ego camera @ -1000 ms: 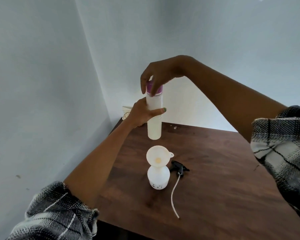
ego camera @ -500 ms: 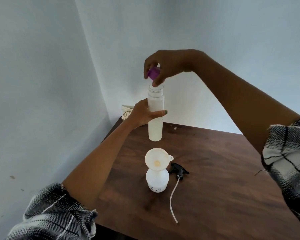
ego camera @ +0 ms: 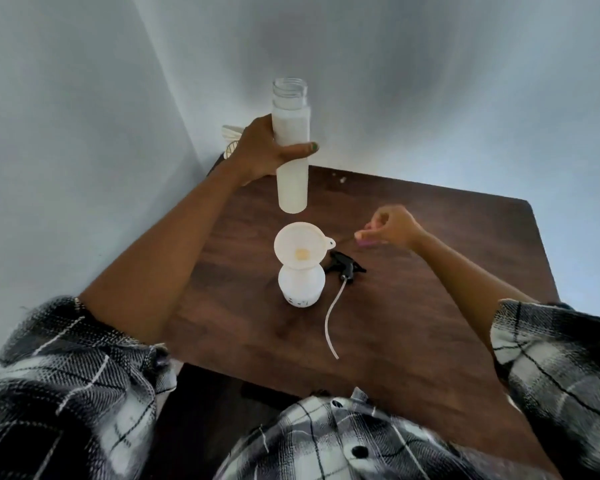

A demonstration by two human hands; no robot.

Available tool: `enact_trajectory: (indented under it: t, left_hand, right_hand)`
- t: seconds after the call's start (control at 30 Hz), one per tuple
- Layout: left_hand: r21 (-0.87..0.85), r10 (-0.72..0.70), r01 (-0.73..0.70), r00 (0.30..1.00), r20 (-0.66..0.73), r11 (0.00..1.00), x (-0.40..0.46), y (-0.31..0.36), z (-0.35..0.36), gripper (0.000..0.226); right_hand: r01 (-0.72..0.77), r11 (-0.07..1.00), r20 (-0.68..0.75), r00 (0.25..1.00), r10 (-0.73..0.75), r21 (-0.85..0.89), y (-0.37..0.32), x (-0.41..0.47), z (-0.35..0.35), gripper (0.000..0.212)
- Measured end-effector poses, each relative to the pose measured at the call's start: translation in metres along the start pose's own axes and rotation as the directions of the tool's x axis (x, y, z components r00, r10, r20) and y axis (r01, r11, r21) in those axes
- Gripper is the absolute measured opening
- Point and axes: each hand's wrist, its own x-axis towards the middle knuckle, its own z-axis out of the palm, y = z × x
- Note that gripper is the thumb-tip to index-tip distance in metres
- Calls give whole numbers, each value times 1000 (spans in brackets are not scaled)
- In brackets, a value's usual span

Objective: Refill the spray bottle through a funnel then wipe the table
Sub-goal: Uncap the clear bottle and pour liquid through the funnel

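Note:
My left hand (ego camera: 264, 150) grips a tall frosted refill bottle (ego camera: 291, 133), upright and uncapped, in the air above the funnel. A white funnel (ego camera: 300, 244) sits in the neck of the white spray bottle (ego camera: 301, 285) standing on the brown wooden table (ego camera: 430, 306). My right hand (ego camera: 394, 226), blurred, is low over the table to the right of the funnel and pinches the purple cap (ego camera: 363, 242), which is at or just above the tabletop. The black spray head (ego camera: 345, 265) with its white dip tube (ego camera: 333, 320) lies right of the spray bottle.
A white object (ego camera: 230, 140) sits at the table's far left corner, partly hidden behind my left hand. Pale walls close in on the left and back. A few pale crumbs (ego camera: 342, 180) lie near the table's far edge.
My right hand pulled the purple cap off the refill bottle and carried it down to the table, right of the funnel. The left hand kept the bottle upright over the funnel.

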Motion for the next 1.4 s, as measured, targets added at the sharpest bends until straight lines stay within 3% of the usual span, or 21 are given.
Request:
enact_trajectory:
  t: [0.2,0.37,0.43,0.53,0.6,0.7,0.77,0.87,0.97,1.03,1.1,1.17,1.27,1.4]
  left_hand:
    - [16,-11,10,1000,22,1000,0,-11,6,49]
    - [15,-30,30,999,34,999,1,-14,7,48]
    - [11,-35,34,999,36,999,0,-13,7,49]
    - [2,-37,37,999,35,999,0,-11,6,49]
    - [8,-39,39,999,23,999,0,-12,8,49]
    - [49,-25,26,1000,-8,998,6,-7,9,51]
    - [72,-23,25,999,-33,997,10,-1,11,54]
    - [45,-19,21,999,-42,999,13,10,15,63]
    - [7,-34,35,996,-84,999,13,21,18,63]
    - [-33,-51,47,992,-113,998,14,26,19,76]
    - [-80,-55,45,990,-131,996,15,26,21,93]
    - [-87,-62,49,986,-154,995,15,19,23,104]
    - [-18,-53,51,993,-103,999,17,6,25,100]
    - [-13,-48,48,999,4,999,4,-6,17,102]
  right_hand:
    - [-173,952,132,969,211,-252,71,-33,58,33]
    - [-122,918,184,962,204,-378,73,-43,68,33]
    - [-106,906,134,975,175,-410,67,-41,66,41]
    - [-76,967,-194,981,29,-243,48,-34,57,50]
    - [20,997,-306,951,-44,-81,23,-25,46,44]
    - [163,973,-199,971,-130,161,-32,-4,27,56]
    - [229,948,-86,973,-215,223,-70,5,18,75]
    - [368,887,-49,928,-369,280,-115,15,16,92]
    - [479,831,-219,876,-430,283,-144,29,19,81]
    - [497,828,-320,853,-412,260,-159,37,23,66]
    - [483,828,-379,850,-365,286,-164,41,27,72]
    - [486,820,-407,844,-349,303,-163,40,32,71]
    - [477,842,-394,845,-361,251,-156,34,32,45]
    - [483,866,-400,825,-400,130,-136,31,28,54]
